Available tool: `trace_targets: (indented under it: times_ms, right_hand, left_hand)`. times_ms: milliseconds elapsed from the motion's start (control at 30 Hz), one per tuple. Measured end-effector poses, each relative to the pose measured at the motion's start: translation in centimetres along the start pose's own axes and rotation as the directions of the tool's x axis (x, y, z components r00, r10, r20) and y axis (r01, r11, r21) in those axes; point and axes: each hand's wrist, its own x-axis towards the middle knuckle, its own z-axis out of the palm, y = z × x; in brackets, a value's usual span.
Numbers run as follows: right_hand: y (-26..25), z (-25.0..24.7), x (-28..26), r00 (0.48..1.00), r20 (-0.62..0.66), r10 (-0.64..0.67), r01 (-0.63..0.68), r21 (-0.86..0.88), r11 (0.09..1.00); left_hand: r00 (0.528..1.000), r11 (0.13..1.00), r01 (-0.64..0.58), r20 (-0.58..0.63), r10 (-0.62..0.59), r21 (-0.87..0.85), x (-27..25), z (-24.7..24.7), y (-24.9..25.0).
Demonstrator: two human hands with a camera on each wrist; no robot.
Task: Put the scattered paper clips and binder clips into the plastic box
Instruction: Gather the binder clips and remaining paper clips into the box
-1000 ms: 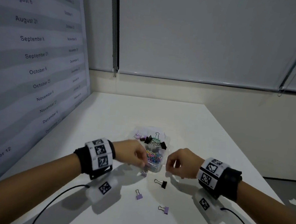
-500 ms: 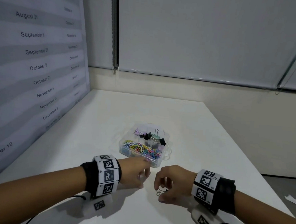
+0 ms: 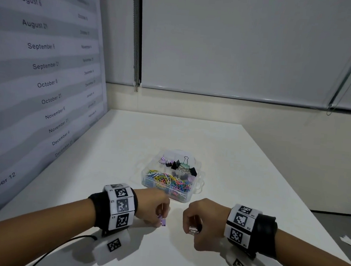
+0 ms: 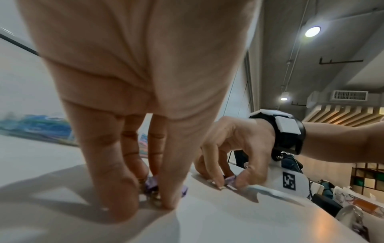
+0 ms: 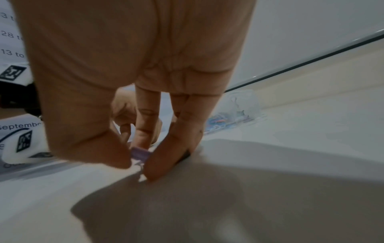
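Observation:
The clear plastic box (image 3: 196, 188) sits mid-table, with coloured paper clips (image 3: 167, 180) in its near compartments and several binder clips (image 3: 180, 166) at the back. My left hand (image 3: 161, 219) is down on the table just in front of the box, its fingers pinching a purple binder clip (image 3: 163, 222) (image 4: 151, 185). My right hand (image 3: 192, 226) is beside it, thumb and fingers pinching another purple binder clip (image 5: 140, 153) (image 4: 229, 180); a dark clip edge shows under its fingers (image 5: 185, 155).
The white table (image 3: 220, 152) runs to a wall on the left that carries a printed date chart (image 3: 40, 79). The table's right edge drops to the floor, where a scrap of paper (image 3: 349, 240) lies. Window blinds hang behind.
Both hands have drawn back from the box toward me and lowered onto the table, each closing on a binder clip there. The head view has tilted, so the loose clips are now under the hands.

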Motion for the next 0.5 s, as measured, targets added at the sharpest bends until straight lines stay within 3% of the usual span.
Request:
trace_targets:
  times_ms: [267, 400, 500]
  right_hand:
    - [-0.9, -0.8, 0.6, 0.986, 0.163, -0.019, 0.026, -0.042, 0.999]
    - [-0.9, -0.9, 0.8, 0.984, 0.176, -0.016, 0.026, -0.053, 0.998]
    - [-0.3, -0.6, 1.0, 0.986, 0.168, 0.002, 0.006, -0.046, 0.999]
  left_hand:
    - [0.998, 0.999, 0.051, 0.023, -0.051, 0.009, 0.4, 0.6, 0.4]
    - [0.994, 0.997, 0.073, 0.076, -0.075, 0.026, 0.6, 0.5, 0.4]
    - [0.996, 0.997, 0.069, 0.047, -0.071, 0.033, 0.6, 0.4, 0.2]
